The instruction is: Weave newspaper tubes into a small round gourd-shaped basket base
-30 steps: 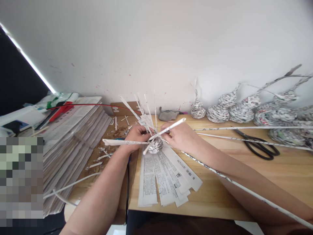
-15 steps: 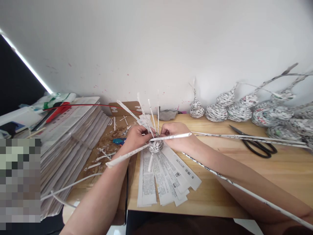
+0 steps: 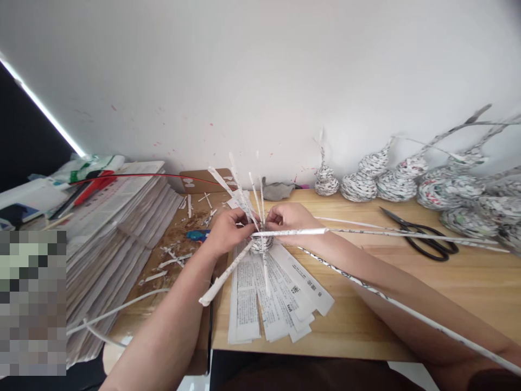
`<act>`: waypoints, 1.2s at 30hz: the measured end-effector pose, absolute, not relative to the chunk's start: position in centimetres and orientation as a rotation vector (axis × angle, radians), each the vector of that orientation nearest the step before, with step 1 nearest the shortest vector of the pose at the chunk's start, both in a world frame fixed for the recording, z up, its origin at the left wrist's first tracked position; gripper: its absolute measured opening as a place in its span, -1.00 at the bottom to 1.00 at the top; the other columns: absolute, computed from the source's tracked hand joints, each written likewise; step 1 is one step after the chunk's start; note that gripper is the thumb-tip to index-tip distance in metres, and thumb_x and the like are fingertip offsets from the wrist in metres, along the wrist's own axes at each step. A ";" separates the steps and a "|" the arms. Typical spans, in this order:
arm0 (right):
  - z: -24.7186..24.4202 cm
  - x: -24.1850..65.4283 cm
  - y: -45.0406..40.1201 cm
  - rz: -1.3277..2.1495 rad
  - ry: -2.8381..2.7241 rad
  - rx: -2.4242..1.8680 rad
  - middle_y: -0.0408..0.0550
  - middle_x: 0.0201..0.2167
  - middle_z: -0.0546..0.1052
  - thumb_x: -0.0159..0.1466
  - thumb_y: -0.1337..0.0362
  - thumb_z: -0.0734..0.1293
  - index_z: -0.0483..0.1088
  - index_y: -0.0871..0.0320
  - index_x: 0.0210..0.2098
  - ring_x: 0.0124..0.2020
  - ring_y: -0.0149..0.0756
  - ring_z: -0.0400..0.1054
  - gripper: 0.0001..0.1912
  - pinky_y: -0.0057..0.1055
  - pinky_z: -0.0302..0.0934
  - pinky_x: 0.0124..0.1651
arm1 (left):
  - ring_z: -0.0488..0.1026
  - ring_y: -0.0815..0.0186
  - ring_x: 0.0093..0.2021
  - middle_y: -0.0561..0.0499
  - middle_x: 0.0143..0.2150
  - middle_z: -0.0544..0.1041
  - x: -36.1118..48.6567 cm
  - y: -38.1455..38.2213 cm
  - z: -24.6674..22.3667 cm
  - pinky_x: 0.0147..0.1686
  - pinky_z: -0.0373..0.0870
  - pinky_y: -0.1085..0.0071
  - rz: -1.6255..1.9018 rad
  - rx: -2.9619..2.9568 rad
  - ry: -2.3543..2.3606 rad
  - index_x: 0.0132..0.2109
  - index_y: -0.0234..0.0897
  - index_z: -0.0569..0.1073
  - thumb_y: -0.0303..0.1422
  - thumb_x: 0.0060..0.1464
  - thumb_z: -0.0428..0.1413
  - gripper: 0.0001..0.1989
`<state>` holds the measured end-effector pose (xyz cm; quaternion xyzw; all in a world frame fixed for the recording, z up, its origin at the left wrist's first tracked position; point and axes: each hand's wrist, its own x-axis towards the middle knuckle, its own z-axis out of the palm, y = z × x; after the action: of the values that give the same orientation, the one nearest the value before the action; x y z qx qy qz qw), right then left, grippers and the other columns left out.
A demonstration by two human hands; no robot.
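Note:
A small round piece woven from rolled newspaper (image 3: 261,245) sits between my hands, with several paper rods sticking out of it upward and toward me. My left hand (image 3: 231,229) is closed on its left upper side, fingers pinching among the rods. On the right, my right hand (image 3: 284,220) pinches at the top of the same piece, its fingertips partly hidden. Long paper rods (image 3: 391,304) run from there to the right, past my right forearm. Under the woven piece lie fanned newspaper strips (image 3: 280,298).
Black scissors (image 3: 427,241) lie at the right. Several woven gourd shapes (image 3: 358,179) stand along the wall. A tall newspaper stack (image 3: 134,222) is at the left, beside cardboard with paper scraps (image 3: 175,258) and a blue tool (image 3: 197,235).
The woven piece has turned a little, so its lower left rod and front rod have swung rightward. Both hands stay closed at it.

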<state>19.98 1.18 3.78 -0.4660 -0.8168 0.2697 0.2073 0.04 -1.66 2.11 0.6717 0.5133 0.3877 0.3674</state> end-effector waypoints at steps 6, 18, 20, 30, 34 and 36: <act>4.1 19.7 0.6 0.708 -2.319 -1.195 -0.17 -0.54 0.52 0.11 0.36 0.31 0.46 0.16 -0.48 -0.51 -0.41 0.33 -0.92 -0.50 0.02 -0.46 | 0.46 0.32 -0.45 -0.01 -0.43 0.58 0.1 -1.6 1.9 -0.43 0.37 0.46 1.003 1.755 1.267 -0.27 -0.36 0.58 -0.30 -0.02 0.22 -0.79; 4.3 19.7 0.5 0.774 -2.350 -1.202 -0.16 -0.57 0.51 0.13 0.35 0.29 0.48 0.17 -0.46 -0.54 -0.41 0.32 -0.89 -0.49 0.01 -0.48 | 0.44 0.35 -0.48 0.00 -0.45 0.57 0.2 -1.6 1.8 -0.44 0.35 0.48 1.000 1.783 1.268 -0.28 -0.37 0.58 -0.33 -0.01 0.20 -0.82; 4.4 19.7 0.4 0.798 -2.344 -1.209 -0.16 -0.56 0.53 0.13 0.34 0.29 0.51 0.17 -0.44 -0.53 -0.40 0.34 -0.87 -0.48 0.02 -0.48 | 0.42 0.37 -0.50 0.02 -0.46 0.57 0.2 -1.6 1.8 -0.46 0.34 0.49 0.993 1.801 1.260 -0.27 -0.36 0.58 -0.35 -0.02 0.20 -0.83; 4.0 19.6 0.7 0.685 -2.327 -1.221 -0.13 -0.54 0.54 0.15 0.37 0.33 0.52 0.14 -0.46 -0.52 -0.38 0.34 -0.88 -0.46 0.04 -0.47 | 0.50 0.28 -0.42 -0.01 -0.43 0.59 -0.1 -1.3 1.4 -0.36 0.41 0.42 1.000 1.789 1.305 -0.32 -0.34 0.57 -0.36 -0.01 0.15 -0.86; 4.1 20.1 1.2 0.762 -2.312 -1.258 -0.08 -0.47 0.59 0.17 0.31 0.37 0.54 0.13 -0.44 -0.46 -0.33 0.41 -0.91 -0.46 0.10 -0.43 | 0.52 0.24 -0.38 -0.03 -0.41 0.59 -0.4 -1.0 1.0 -0.34 0.42 0.40 1.041 1.826 1.345 -0.32 -0.34 0.57 -0.39 -0.03 0.15 -0.86; 4.0 20.0 1.2 0.741 -2.296 -1.283 -0.09 -0.48 0.58 0.13 0.35 0.39 0.52 0.13 -0.45 -0.46 -0.33 0.41 -0.95 -0.45 0.10 -0.44 | 0.50 0.26 -0.41 -0.02 -0.42 0.59 -0.5 -0.9 0.9 -0.36 0.41 0.40 1.023 1.816 1.347 -0.30 -0.34 0.57 -0.38 -0.02 0.15 -0.84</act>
<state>20.02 1.16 3.96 -0.4597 -0.8228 0.2656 0.2029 -0.52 -0.94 0.86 0.6924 0.5135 0.3898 0.3240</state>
